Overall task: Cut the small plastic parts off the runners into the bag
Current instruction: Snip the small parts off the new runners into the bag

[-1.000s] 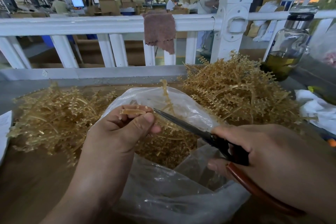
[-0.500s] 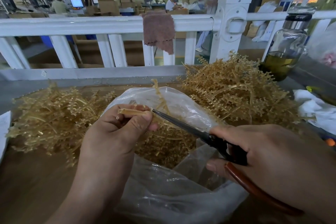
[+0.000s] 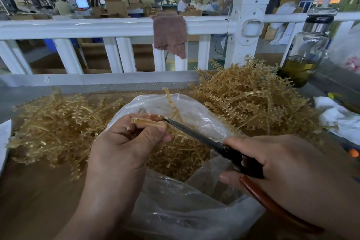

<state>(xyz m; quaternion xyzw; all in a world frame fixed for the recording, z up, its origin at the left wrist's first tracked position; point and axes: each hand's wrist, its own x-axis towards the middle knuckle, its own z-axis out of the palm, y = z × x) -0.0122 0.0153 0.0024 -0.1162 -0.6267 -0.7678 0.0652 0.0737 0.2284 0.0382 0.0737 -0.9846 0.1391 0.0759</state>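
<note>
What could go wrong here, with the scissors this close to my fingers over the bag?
1. The scissors tip meets the runner right where the left hand pinches it; a slip might nick a fingertip.
2. The cut sits near the bag rim, so freed parts might jump out into the piles beside it.

Head view: worn on the person's head, wide-angle, the only view.
Facing: forward and down over the bench (image 3: 35, 191) toward a white railing (image 3: 97, 27).
Nearness: close above both hands.
</note>
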